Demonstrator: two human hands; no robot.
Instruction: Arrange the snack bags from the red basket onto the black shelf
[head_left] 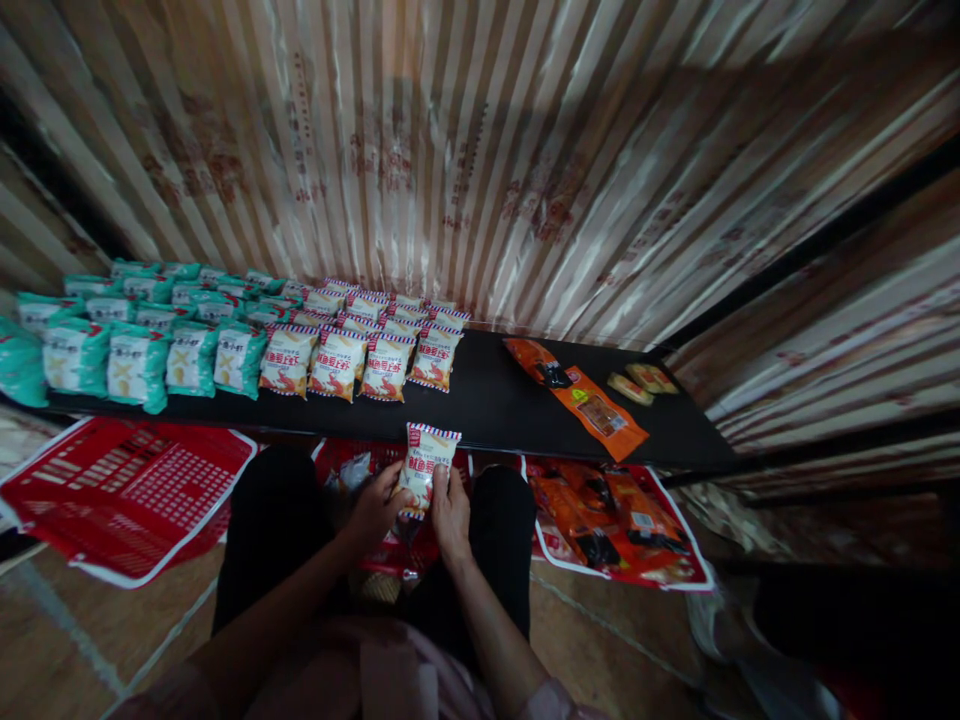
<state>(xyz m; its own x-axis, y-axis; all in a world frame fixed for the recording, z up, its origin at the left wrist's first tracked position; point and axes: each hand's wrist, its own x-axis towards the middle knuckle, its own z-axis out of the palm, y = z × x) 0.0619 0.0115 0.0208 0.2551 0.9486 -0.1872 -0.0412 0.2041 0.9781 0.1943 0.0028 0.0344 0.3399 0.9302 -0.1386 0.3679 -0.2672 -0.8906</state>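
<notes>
Between my two hands is a small snack bag [427,462], white and orange with red lettering and a striped top edge, held upright just in front of the black shelf [484,395]. My left hand [381,500] pinches its lower left side. On the right side, my right hand [451,512] grips it with the thumb over the front. Matching snack bags [336,362] stand in rows on the shelf ahead. Below my hands, a red basket [322,465] between my knees holds more packets, partly hidden.
Teal snack bags [136,365] fill the shelf's left end. To the right lie a long orange packet [577,395] and several small yellowish packets [643,382]. Red baskets stand at left [150,500] and right [701,572], the right one holding orange packets. Striped sheeting [465,150] hangs behind.
</notes>
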